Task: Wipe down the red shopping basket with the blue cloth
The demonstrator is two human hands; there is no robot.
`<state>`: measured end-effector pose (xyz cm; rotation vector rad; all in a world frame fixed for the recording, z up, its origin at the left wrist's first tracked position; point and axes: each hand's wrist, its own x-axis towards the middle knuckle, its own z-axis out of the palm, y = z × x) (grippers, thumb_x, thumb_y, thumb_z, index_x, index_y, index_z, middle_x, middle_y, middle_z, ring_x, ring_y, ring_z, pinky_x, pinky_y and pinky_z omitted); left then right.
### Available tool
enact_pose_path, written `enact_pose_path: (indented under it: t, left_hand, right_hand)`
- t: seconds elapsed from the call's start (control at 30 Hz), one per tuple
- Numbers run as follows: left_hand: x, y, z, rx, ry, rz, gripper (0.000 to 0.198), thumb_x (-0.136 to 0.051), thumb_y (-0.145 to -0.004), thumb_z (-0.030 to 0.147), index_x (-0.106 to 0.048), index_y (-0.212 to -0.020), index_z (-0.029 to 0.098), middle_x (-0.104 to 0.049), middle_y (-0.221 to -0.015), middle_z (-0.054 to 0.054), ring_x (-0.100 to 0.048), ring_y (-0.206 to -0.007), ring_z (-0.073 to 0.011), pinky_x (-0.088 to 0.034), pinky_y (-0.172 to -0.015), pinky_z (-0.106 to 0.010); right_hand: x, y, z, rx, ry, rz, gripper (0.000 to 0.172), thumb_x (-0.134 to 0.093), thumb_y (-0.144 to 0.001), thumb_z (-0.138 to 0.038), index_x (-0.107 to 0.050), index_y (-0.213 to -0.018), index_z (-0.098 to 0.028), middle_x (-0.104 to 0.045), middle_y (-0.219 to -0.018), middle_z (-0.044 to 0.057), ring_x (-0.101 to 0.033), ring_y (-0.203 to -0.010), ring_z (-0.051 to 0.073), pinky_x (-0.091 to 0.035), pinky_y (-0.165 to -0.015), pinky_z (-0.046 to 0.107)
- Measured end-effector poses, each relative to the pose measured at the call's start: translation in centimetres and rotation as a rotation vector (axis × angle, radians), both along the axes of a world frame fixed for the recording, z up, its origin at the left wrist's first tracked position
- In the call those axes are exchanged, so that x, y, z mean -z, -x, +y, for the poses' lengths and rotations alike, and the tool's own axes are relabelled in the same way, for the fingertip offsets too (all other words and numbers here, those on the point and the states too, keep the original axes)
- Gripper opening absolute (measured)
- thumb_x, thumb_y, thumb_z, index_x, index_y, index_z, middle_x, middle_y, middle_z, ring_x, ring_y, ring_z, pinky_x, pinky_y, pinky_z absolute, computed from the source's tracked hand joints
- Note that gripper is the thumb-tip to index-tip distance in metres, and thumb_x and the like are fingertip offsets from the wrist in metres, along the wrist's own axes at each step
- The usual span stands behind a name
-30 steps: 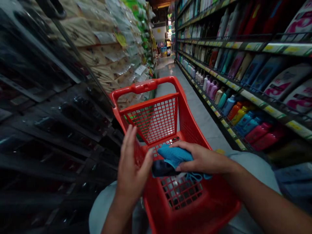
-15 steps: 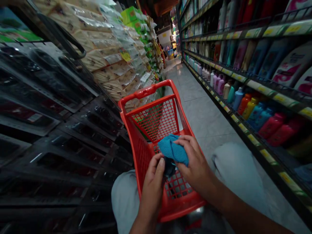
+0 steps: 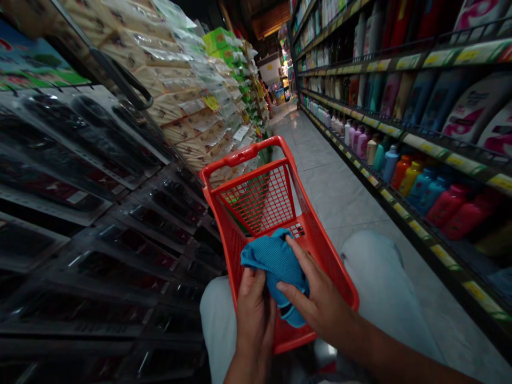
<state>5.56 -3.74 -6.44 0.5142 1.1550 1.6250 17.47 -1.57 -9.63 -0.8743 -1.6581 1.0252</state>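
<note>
Over the cart rim [image 3: 334, 269], hands [image 3: 255, 320] [image 3: 320, 305] hold blue cloth [image 3: 276, 269].

dk item [image 3: 285, 310] mostly hidden by cloth [image 3: 276, 261], tags [image 3: 460, 161] illegible

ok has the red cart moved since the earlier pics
Yes, forward up the aisle, it seems: the red cart has drawn further along the right-hand shelf, whose blue bottle now sits further back.
</note>
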Motion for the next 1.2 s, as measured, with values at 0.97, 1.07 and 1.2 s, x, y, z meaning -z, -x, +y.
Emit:
enact_pose_path:
  t: [0.97, 1.07, 1.2]
  left_hand:
    - [-3.9, 1.3, 2.6, 0.554, -0.287, 1.336, 0.049, -0.070, -0.082, 0.032, -0.058, -0.130, 0.034, -0.069, -0.114, -0.005, -0.068, -0.097, -0.0229, -0.055, -0.085, -0.032]
    - [-2.6, -0.2, 3.4, 0.968, -0.481, 1.666, 0.043, -0.056, -0.090, 0.030, -0.059, -0.133, 0.030, -0.067, -0.111, -0.010, -0.067, -0.088, -0.0245, -0.055, -0.075, -0.034]
    - [-1.5, -1.7, 5.9, 1.139, -0.548, 1.897, 0.046, -0.046, -0.094, 0.035, -0.053, -0.139, 0.028, -0.063, -0.107, -0.010, -0.064, -0.082, -0.0222, -0.054, -0.070, -0.032]
  right_hand:
    - [1.4, -6.3, -2.3, 0.152, -0.328, 0.065, 0.016, -0.053, -0.084, -0.011, -0.053, -0.087, -0.026, -0.065, -0.077, -0.002, -0.063, -0.077, 0.018, -0.050, -0.089, 0.043]
    - [2.6, -6.8, -3.5, 0.153, -0.365, -0.034, 0.018, -0.054, -0.081, -0.011, -0.053, -0.090, -0.026, -0.068, -0.077, -0.004, -0.064, -0.073, 0.016, -0.049, -0.089, 0.040]
    - [3.1, -6.3, -3.7, 0.197, -0.367, -0.047, 0.016, -0.054, -0.079, -0.012, -0.051, -0.084, -0.027, -0.066, -0.070, -0.005, -0.064, -0.067, 0.016, -0.052, -0.084, 0.039]
